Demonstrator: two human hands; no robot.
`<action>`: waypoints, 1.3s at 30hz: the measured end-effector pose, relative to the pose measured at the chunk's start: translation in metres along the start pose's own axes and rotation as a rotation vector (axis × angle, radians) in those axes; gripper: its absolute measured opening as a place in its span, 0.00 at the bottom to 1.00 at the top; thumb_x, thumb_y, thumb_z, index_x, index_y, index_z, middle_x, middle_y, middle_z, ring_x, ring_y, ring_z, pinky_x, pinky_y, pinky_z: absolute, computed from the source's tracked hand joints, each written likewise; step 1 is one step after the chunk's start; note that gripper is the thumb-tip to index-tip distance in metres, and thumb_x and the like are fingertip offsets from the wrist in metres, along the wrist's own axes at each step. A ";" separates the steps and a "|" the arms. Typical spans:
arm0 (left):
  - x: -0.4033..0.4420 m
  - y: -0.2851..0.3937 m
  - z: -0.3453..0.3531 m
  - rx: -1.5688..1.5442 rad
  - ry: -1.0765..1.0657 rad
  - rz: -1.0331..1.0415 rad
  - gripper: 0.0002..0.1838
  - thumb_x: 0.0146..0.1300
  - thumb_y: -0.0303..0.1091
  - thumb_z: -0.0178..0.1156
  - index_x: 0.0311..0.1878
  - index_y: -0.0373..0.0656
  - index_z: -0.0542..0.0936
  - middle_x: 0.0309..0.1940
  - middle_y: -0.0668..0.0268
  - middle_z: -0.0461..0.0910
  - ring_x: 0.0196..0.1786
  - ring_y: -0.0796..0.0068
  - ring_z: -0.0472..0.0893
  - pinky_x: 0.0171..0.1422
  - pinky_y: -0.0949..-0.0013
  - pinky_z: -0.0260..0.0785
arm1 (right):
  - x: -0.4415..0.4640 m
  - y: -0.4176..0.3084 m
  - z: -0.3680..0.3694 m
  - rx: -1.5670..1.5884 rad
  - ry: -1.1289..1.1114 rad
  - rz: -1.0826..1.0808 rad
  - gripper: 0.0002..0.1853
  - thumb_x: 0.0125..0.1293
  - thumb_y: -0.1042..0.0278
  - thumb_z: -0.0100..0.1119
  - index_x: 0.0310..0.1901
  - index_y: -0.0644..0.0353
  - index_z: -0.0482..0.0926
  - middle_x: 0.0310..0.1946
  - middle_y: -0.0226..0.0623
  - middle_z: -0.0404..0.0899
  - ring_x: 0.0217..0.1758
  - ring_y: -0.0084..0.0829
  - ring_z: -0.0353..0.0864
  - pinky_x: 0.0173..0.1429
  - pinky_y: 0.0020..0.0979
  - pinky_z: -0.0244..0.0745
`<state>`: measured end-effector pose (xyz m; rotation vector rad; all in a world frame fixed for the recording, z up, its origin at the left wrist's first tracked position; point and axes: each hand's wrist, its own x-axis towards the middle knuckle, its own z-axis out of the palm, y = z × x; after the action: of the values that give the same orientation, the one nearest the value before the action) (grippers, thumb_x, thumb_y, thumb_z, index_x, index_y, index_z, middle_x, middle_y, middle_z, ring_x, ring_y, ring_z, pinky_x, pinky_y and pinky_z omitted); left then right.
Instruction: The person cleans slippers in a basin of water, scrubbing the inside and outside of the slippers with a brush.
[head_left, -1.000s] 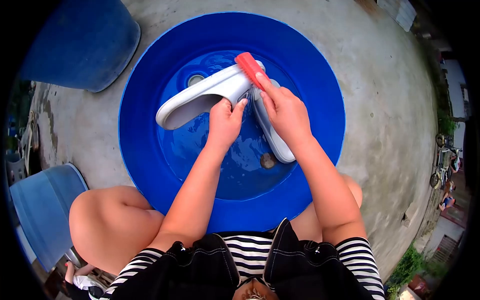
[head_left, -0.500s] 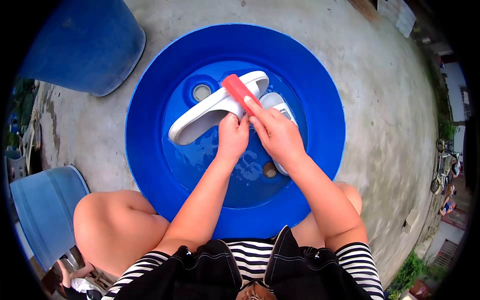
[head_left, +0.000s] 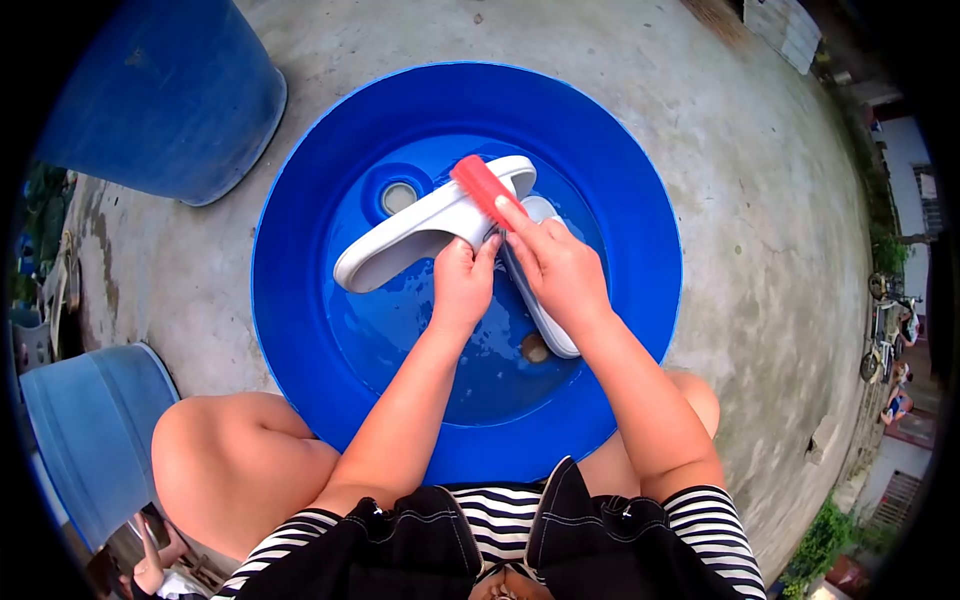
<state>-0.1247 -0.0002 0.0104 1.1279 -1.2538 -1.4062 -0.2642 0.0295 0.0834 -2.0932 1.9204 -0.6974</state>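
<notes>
Red brush [head_left: 480, 187] meets white slipper [head_left: 408, 231] over a blue tub [head_left: 290, 265]
The left hand [head_left: 463, 286] grips the slipper; the right hand [head_left: 562, 272] holds the brush across it.

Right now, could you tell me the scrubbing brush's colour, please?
The scrubbing brush is red, best seen in the head view.

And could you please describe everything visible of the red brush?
The brush is red, narrow and oblong, plastic by its look, with bristles showing along its left edge. The right hand grips its nearer end, one finger along its back. It slants across the white slipper, apparently touching it, over the blue tub.
</notes>
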 end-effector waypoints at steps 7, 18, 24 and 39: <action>0.001 -0.002 0.002 -0.068 0.126 0.015 0.10 0.71 0.28 0.63 0.50 0.33 0.83 0.39 0.61 0.87 0.43 0.74 0.83 0.47 0.66 0.76 | -0.014 -0.016 0.011 0.162 -0.054 -0.124 0.28 0.72 0.66 0.64 0.72 0.33 0.74 0.31 0.37 0.76 0.30 0.39 0.79 0.36 0.39 0.76; 0.002 -0.011 -0.010 -0.173 -0.047 -0.172 0.15 0.73 0.27 0.63 0.59 0.34 0.78 0.52 0.63 0.83 0.53 0.75 0.81 0.59 0.68 0.75 | -0.017 -0.014 0.015 0.186 -0.063 -0.118 0.28 0.72 0.70 0.63 0.71 0.36 0.76 0.29 0.38 0.76 0.29 0.39 0.79 0.36 0.38 0.76; 0.001 0.007 0.001 0.002 -0.093 -0.057 0.18 0.74 0.28 0.61 0.64 0.33 0.78 0.55 0.63 0.83 0.57 0.77 0.80 0.63 0.70 0.72 | 0.006 0.015 -0.003 0.172 0.113 0.101 0.26 0.74 0.70 0.60 0.71 0.39 0.76 0.27 0.38 0.76 0.27 0.37 0.77 0.35 0.37 0.75; 0.003 0.001 -0.005 0.019 -0.018 0.027 0.12 0.73 0.29 0.60 0.53 0.32 0.83 0.41 0.56 0.88 0.44 0.68 0.86 0.50 0.64 0.76 | -0.014 -0.011 0.009 0.149 0.016 -0.115 0.26 0.72 0.62 0.63 0.70 0.30 0.76 0.27 0.36 0.73 0.27 0.39 0.80 0.34 0.40 0.79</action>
<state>-0.1205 -0.0044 0.0107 1.1095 -1.2936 -1.3901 -0.2511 0.0432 0.0776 -2.1246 1.7091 -0.8551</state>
